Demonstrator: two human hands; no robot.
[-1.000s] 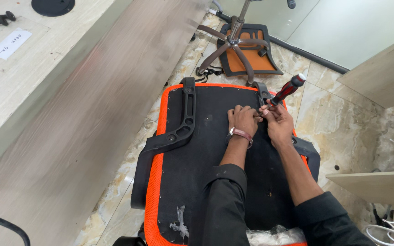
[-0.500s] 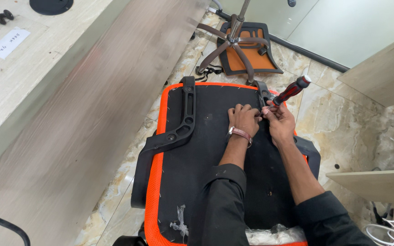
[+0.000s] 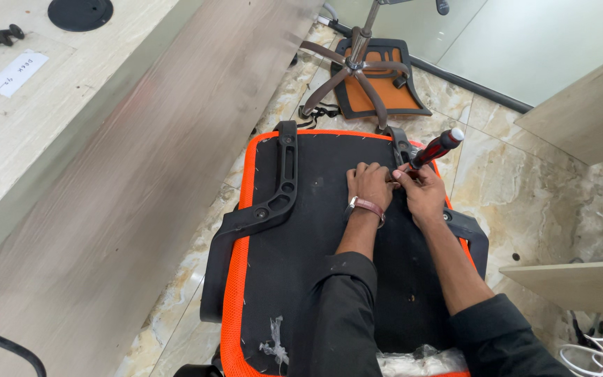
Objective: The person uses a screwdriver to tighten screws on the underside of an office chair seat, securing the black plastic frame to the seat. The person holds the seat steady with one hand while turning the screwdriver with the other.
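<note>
An upturned office chair seat [image 3: 301,279], black underneath with an orange mesh rim, lies in front of me. A black armrest bracket [image 3: 273,202] is fixed along its left side, and another [image 3: 469,234] sits on the right. My left hand [image 3: 370,185], with a wristband, rests on the seat's underside with fingertips by the right bracket's top. My right hand [image 3: 421,192] grips a screwdriver [image 3: 435,148] with a red and black handle, tilted up to the right, its tip down at the bracket.
A second orange seat pad with a five-arm chair base and gas cylinder [image 3: 364,70] lies on the marble floor [image 3: 518,174] beyond. A wooden desk [image 3: 71,139] runs along the left. Wooden panels [image 3: 581,105] stand at right; white cables [image 3: 601,349] lie at bottom right.
The screwdriver handle has tipped a little further to the right and up. Both hands stay at the same spot on the seat.
</note>
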